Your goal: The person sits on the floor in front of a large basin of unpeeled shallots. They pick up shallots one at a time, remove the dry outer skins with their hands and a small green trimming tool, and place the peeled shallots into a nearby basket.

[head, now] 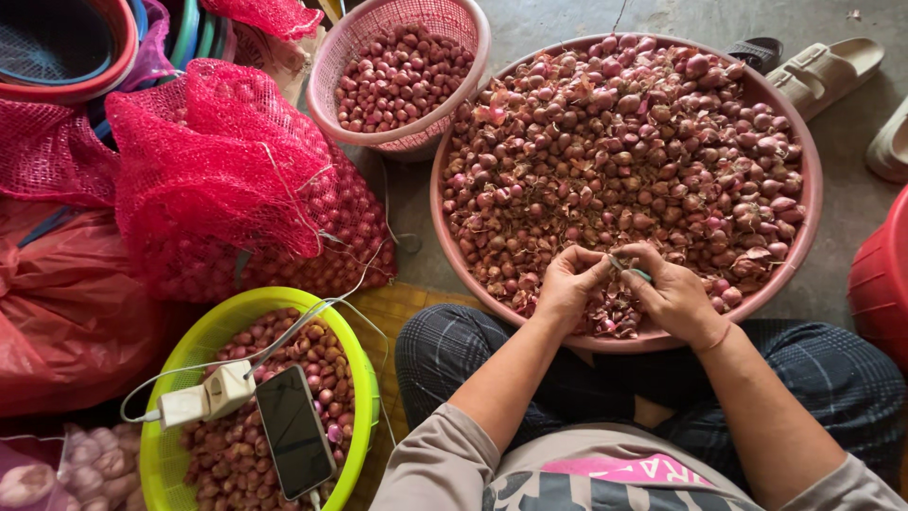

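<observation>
Small reddish-purple shallots (624, 151), papery skins loose, fill the pink basin (804, 227). Left hand (567, 282) pinches one shallot; right hand (667, 289), at 3 o'clock, clamps a small knife (632, 272).

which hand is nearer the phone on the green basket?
Left. The left hand is over the big pink basin's near rim, on the side toward the phone; the right hand is beside it, farther away.

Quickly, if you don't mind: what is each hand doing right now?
Left hand: closed on a shallot over the big pink basin.
Right hand: closed on a small knife, its tip by that shallot.
</observation>
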Demonstrator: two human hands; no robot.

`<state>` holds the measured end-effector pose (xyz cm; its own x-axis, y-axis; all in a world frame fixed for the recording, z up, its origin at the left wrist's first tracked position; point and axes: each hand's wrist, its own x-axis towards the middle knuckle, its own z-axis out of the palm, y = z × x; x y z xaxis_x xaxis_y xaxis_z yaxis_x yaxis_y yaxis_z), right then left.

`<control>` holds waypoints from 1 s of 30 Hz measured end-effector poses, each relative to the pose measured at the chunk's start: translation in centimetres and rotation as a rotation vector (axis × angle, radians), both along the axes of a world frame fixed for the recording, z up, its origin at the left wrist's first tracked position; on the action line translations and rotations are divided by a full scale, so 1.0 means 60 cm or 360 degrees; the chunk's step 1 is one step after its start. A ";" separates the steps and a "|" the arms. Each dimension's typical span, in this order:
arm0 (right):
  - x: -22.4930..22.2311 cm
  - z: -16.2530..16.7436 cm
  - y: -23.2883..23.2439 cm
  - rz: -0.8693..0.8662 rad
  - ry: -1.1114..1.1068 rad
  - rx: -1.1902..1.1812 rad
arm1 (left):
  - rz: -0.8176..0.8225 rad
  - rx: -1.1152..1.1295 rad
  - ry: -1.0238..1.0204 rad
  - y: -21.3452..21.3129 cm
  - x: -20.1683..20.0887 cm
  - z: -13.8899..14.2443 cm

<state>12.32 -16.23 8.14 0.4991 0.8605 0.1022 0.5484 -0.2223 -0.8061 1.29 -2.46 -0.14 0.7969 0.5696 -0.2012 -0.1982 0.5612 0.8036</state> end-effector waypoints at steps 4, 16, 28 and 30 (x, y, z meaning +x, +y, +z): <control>-0.004 0.000 0.002 -0.0054 -0.0031 -0.0039 | -0.0040 0.0077 0.0012 0.002 -0.004 0.001; -0.002 -0.019 -0.001 -0.0038 -0.0010 0.0045 | -0.0031 0.0401 0.0021 -0.011 -0.006 -0.008; 0.001 -0.013 -0.001 -0.0094 -0.0192 0.0435 | -0.0042 0.0018 -0.0102 -0.011 -0.003 0.000; 0.002 -0.021 0.001 -0.0142 -0.0265 0.0391 | -0.0053 0.0026 -0.0190 -0.010 -0.001 -0.002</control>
